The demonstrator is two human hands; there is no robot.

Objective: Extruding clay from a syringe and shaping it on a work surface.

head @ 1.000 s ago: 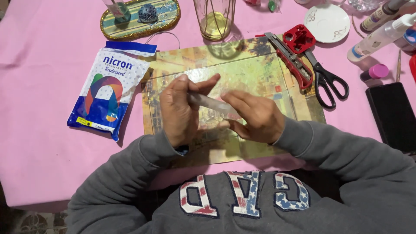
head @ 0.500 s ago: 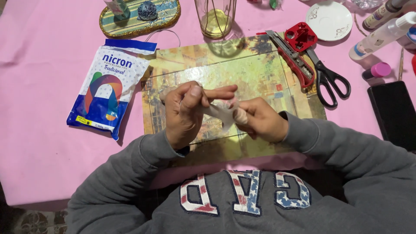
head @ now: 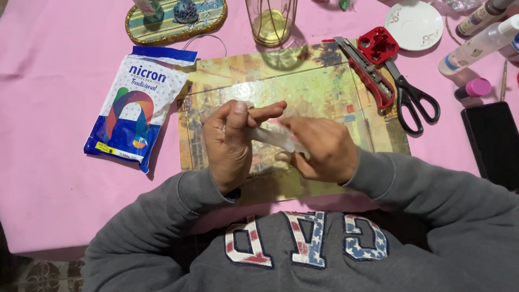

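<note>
My left hand and my right hand meet over a picture-printed board on the pink tablecloth. Between them lies a pale, whitish roll of soft clay, pressed between my palms and fingers. The left hand's fingers stretch flat over the roll's left end. The right hand cups its right end from below. Grey sleeves cover both arms.
A blue and white bag of modelling paste lies left of the board. A red utility knife and black scissors lie at the board's right. Farther right are a glue bottle, a pink cap, a black phone. A glass jar and white saucer stand behind.
The hands have slid against each other, the left fingers pushing forward over the roll. The clay roll has been worked between them; the camera view shifted slightly.
</note>
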